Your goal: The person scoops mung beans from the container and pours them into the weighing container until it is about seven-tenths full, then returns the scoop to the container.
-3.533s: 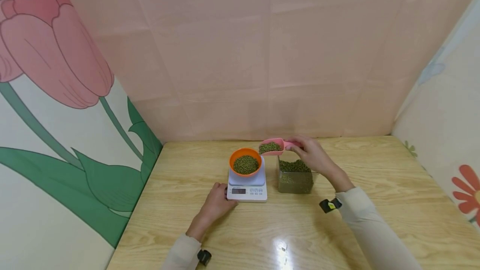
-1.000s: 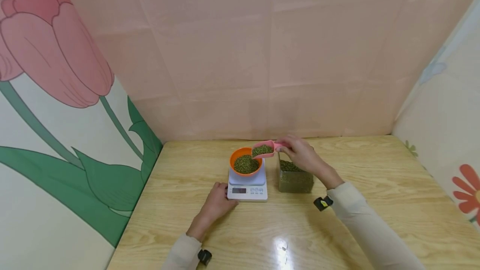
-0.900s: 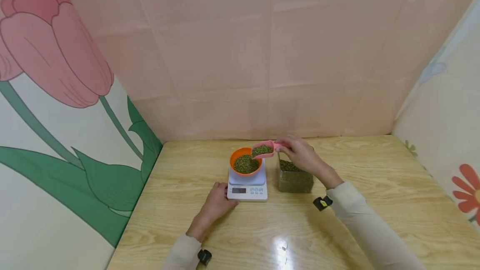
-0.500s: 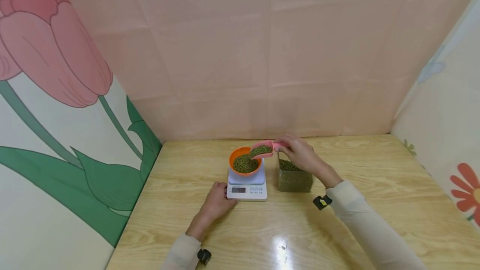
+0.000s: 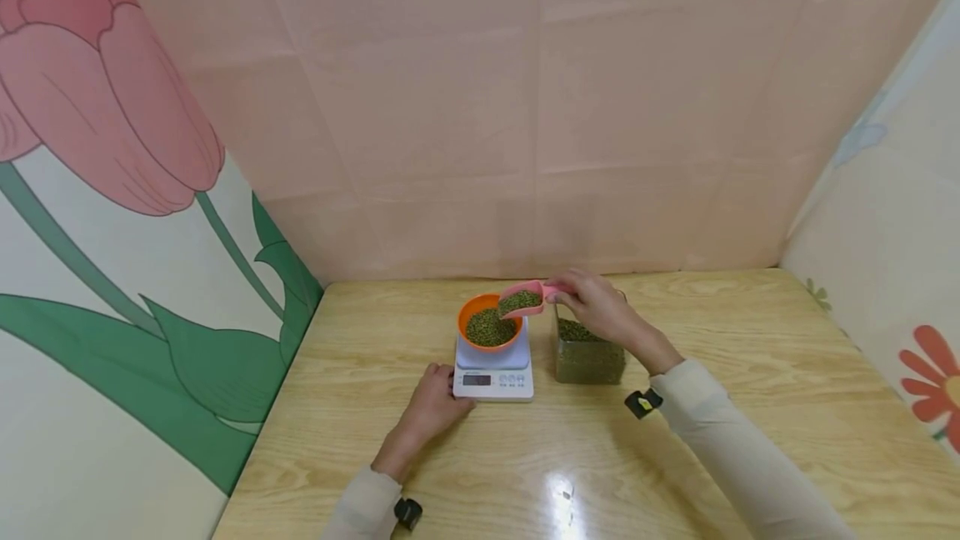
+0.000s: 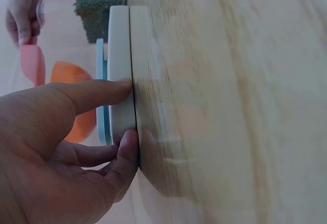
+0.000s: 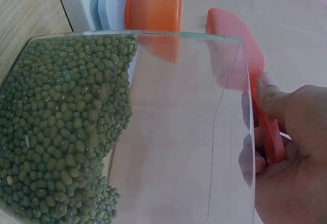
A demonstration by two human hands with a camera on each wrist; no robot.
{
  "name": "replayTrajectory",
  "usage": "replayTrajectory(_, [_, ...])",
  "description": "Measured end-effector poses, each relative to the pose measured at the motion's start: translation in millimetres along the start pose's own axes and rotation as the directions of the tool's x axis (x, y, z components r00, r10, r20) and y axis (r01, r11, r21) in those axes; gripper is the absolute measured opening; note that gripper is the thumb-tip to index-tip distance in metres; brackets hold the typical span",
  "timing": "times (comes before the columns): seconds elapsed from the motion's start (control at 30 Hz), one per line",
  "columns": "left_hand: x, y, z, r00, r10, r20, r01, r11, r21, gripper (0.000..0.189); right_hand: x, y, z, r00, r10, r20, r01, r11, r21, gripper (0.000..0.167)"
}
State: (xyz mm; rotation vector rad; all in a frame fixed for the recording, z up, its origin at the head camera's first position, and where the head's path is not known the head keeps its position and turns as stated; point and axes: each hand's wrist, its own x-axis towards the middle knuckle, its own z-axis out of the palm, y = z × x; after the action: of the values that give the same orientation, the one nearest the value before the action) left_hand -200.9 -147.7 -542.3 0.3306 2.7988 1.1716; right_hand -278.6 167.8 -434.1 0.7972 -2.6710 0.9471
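My right hand (image 5: 597, 304) grips the handle of a pink scoop (image 5: 534, 310), which is heaped with mung beans. The scoop's lip overlaps the right rim of an orange bowl (image 5: 462, 332) in the head view. Mung beans (image 5: 491, 328) also lie in the bowl, which sits on a white kitchen scale (image 5: 517, 395). At the scale's front left corner, my left hand (image 5: 437, 403) holds its edge between thumb and fingers. In the left wrist view, the thumb lies along the scale's front side (image 6: 120, 121). The scale's digits are too small to read.
Right of the scale stands a clear box (image 5: 590, 372) partly filled with mung beans (image 7: 56, 132), under my right forearm. The wooden table (image 5: 375, 340) ends at a pink-covered wall (image 5: 450, 148) behind, with flower-painted walls on both sides.
My right hand has brought the loaded scoop left, from above the box to the bowl's right rim. It creeps slightly farther left over the last second. My left hand stays at the scale.
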Motion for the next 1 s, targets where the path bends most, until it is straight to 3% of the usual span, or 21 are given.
replayTrajectory(0.5, [-0.8,0.2,-1.0,1.0,-0.005,0.003,0.006,0.999,-0.041,0.04,3.3,-3.0,-1.6,1.0,0.006,0.003,-0.006,1.0,-0.007,0.02])
replayTrajectory(1.0, [-0.7,1.6,-1.4,1.0,-0.022,0.01,0.022,0.999,-0.04,0.043,3.6,-3.8,-2.2,1.0,-0.013,-0.006,0.013,1.0,-0.011,0.016])
